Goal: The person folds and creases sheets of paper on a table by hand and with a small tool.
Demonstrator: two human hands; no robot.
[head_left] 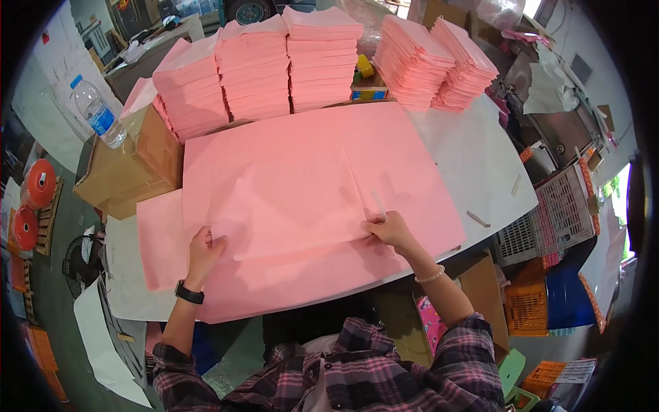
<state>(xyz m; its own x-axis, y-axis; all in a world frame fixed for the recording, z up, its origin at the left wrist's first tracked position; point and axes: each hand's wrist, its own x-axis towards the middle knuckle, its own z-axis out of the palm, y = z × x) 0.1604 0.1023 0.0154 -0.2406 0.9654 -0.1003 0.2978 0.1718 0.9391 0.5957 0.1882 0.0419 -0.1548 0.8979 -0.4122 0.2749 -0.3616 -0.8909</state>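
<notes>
A large pink sheet (309, 137) lies across the white table. Over it is a smaller pink piece (288, 213), its near edge raised between my hands. My left hand (208, 248), with a black watch at the wrist, pinches the left side of this piece. At the right side, my right hand (388, 230) has its fingers closed on the same piece, and a beaded bracelet circles that wrist. Another pink sheet (159, 240) sticks out at the left, partly covered by the large sheet.
Tall stacks of folded pink pieces (254, 69) line the table's far side. A water bottle (99, 113) leans on a cardboard box (141, 161) at the left. Grey crates (549, 213) and an orange crate (527, 302) are at the right. A small strip (478, 219) lies on the white table (480, 158).
</notes>
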